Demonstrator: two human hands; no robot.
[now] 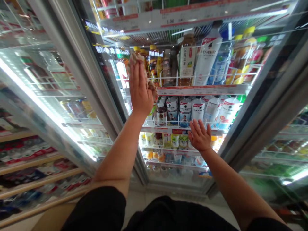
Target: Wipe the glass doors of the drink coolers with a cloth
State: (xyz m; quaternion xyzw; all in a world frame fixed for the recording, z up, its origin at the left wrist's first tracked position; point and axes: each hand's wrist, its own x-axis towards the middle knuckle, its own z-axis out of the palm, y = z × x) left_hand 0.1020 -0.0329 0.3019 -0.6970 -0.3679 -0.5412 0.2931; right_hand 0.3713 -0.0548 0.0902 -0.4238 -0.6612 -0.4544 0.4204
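Note:
My left hand [141, 91] lies flat, fingers together and pointing up, over a crumpled beige cleaning cloth [152, 87] against the glass door [168, 179] of a drinks fridge. The cloth shows past the fingertips and along the right side of the hand; the rest of it is hidden under the palm. Lower and to the right, my right hand [200, 136] has its fingers spread at the glass, with nothing in it. Whether its palm touches the pane I cannot tell. Behind the glass stand a tall white bottle [207, 56] and a tea bottle [187, 57].
Metal door frames [96, 70] run down both sides of the pane. Inside, wire-fronted shelves carry several rows of bottles, with price strips [187, 90] along their edges. At far left, packaged goods on wooden-edged shelves [36, 163] appear, seemingly reflected.

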